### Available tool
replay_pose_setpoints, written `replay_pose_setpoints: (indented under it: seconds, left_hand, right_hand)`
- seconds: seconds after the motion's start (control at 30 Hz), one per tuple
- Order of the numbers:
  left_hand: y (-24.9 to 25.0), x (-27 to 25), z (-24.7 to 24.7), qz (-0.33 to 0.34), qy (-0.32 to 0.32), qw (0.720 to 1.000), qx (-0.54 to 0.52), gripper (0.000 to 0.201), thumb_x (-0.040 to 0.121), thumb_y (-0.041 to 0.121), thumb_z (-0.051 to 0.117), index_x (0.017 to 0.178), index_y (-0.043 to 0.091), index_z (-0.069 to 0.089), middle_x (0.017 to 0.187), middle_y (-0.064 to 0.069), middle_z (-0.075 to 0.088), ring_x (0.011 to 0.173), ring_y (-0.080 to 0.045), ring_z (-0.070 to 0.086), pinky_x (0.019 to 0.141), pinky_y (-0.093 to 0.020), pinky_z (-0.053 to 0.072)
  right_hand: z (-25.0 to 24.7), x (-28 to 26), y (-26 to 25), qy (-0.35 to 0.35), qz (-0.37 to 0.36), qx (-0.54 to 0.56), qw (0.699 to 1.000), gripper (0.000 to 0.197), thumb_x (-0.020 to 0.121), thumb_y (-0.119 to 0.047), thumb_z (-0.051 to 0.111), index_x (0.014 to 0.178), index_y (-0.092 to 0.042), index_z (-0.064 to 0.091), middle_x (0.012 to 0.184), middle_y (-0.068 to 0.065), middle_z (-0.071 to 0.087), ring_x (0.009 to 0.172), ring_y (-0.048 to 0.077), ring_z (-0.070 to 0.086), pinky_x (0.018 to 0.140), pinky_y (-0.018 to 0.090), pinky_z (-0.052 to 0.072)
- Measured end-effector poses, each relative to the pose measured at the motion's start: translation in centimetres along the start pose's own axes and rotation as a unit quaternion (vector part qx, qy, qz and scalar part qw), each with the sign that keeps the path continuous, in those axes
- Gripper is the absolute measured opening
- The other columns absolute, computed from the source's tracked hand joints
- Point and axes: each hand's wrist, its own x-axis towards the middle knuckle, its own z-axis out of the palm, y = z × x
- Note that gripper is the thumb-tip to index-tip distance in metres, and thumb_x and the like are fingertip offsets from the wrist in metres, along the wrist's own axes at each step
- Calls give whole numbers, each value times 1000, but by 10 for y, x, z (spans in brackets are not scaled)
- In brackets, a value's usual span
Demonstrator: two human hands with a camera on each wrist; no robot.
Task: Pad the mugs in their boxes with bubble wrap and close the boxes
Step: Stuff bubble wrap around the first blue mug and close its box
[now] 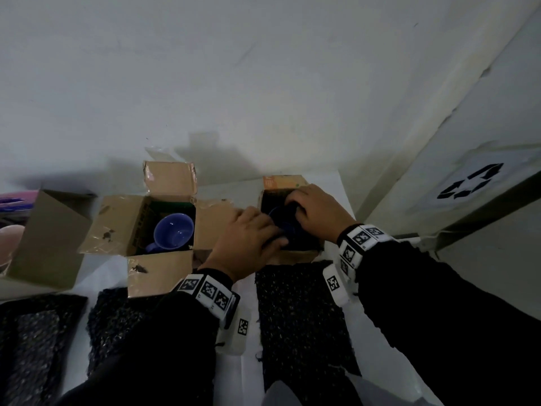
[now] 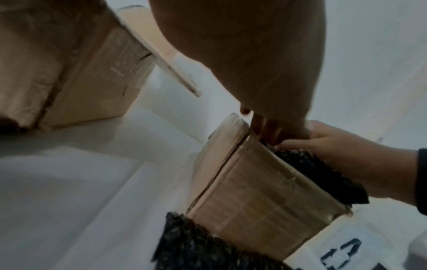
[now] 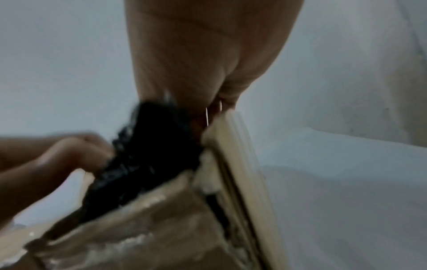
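Note:
A small cardboard box (image 1: 292, 254) stands at the right with a dark blue mug (image 1: 277, 217) inside, mostly hidden. Black bubble wrap (image 1: 304, 240) lines this box and sticks out of its top (image 2: 312, 169). My left hand (image 1: 251, 238) reaches in over the near rim, its fingers curled onto the wrap (image 3: 148, 155). At the far side, my right hand (image 1: 316, 212) grips the wrap with bent fingers (image 2: 300, 142). A second open box (image 1: 123, 221) in the middle holds a lighter blue mug (image 1: 173, 232) with no wrap around it.
Black bubble wrap sheets lie on the white table: one (image 1: 301, 317) just in front of the right box, one (image 1: 117, 317) under my left forearm, one (image 1: 29, 347) at the lower left. A third cardboard box (image 1: 46, 241) stands at the far left. A wall rises close behind.

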Motion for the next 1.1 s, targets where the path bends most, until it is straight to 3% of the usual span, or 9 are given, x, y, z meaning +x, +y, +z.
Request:
replay_pose_setpoints:
  seconds: [0.1,0.2,0.33,0.53,0.63,0.73,0.9,1.03,1.1]
  left_hand:
    - [-1,-13,0,56,-61,996,-40,36,94,48,49,112,21,66,101,3,68,93,-21,59,76,-38,45]
    - [-3,-23,2,58,-101,993,-13,43,90,52,50,120,24,62,110,5,67,102,-20,56,83,-37,43]
    - [2,-23,5,40,-101,994,11,29,87,40,50,110,29,63,99,8,69,99,-21,54,84,-36,33]
    - [11,-18,5,-10,-143,989,41,35,94,48,38,88,32,69,88,15,69,106,-17,52,98,-52,28]
    - [16,-13,0,-32,-199,979,36,51,96,54,25,97,31,71,97,16,69,117,-16,46,105,-58,16]
    - [21,-8,-5,-47,-248,966,45,44,101,51,30,108,31,68,110,16,64,125,-15,37,109,-58,8]
    - [24,-9,-5,-68,-265,961,41,42,101,49,30,110,30,66,114,17,62,130,-13,31,110,-58,1]
    - [20,-14,-1,-57,-234,970,35,53,96,54,19,110,31,64,119,19,60,133,-12,27,109,-59,3]
    - [18,-14,-3,-43,-237,970,35,43,96,51,28,113,33,63,123,18,59,135,-13,28,110,-58,6]
  right_hand:
    - [-5,-28,-7,-16,-39,43,998,19,91,-36,54,99,-23,64,90,-1,64,85,18,54,71,31,39]
    - [-4,-51,-15,-55,-95,-33,993,30,82,-51,48,95,-27,61,85,-5,58,80,15,49,73,31,31]
    - [4,-66,-15,-28,-110,-131,985,34,84,-45,44,101,-23,64,100,0,59,92,24,53,77,38,39]
    - [11,-86,-23,21,-71,-25,997,14,90,-27,50,98,-19,57,93,0,65,82,25,59,85,28,36]
    - [15,-83,-24,66,-27,6,997,15,81,-11,60,92,-19,64,92,0,66,81,24,61,84,37,47]
    - [12,-77,-34,121,46,82,988,28,69,0,62,87,-20,68,96,-1,63,81,22,60,70,33,48]
    - [14,-86,-36,28,-37,-60,997,22,79,-35,45,80,-21,62,76,-4,63,78,20,60,102,41,36]
    - [21,-98,-29,-4,-36,-158,987,44,90,-61,37,103,-22,53,86,-4,63,93,18,56,106,50,23]
    - [20,-95,-33,-35,-13,-171,985,56,91,-69,26,114,-24,48,92,-3,65,100,18,55,108,50,14]
